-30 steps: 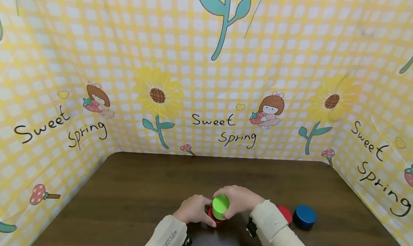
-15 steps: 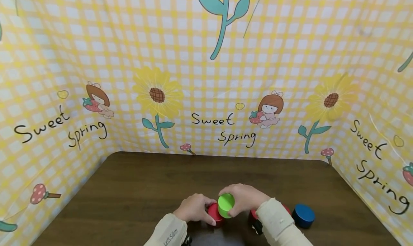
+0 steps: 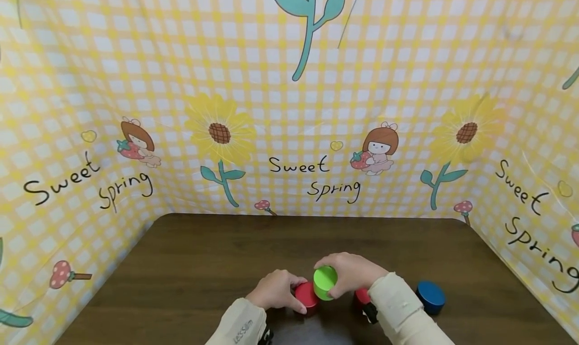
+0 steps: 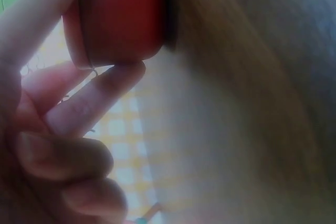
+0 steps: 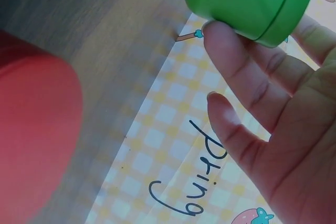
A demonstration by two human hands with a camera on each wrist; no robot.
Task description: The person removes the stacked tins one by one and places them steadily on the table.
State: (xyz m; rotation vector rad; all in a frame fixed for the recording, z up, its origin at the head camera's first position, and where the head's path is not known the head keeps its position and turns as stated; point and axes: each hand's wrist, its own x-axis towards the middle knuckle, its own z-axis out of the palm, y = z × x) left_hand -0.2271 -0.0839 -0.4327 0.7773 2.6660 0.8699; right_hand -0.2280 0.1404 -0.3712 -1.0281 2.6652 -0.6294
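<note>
My left hand [image 3: 277,290] grips a red round tin [image 3: 306,297] standing on the table, thumb on the near side and fingers on the far side. In the left wrist view a lid seam shows on the red tin [image 4: 123,17]. Just right of it, my right hand [image 3: 355,272] holds a green round tin [image 3: 324,283] between thumb and fingers. From the right wrist view, the green tin [image 5: 247,1] is raised off the table, a seam near one end.
Partly hidden by my right wrist is a second red tin [image 3: 362,295]. A blue round tin [image 3: 430,297] stands to its right. The dark wooden table [image 3: 271,239] is walled by a yellow checked cloth [image 3: 253,83].
My right hand has carried the green tin right, off from above the red tin, whose top now shows. My left hand still grips the red tin, with little movement.
</note>
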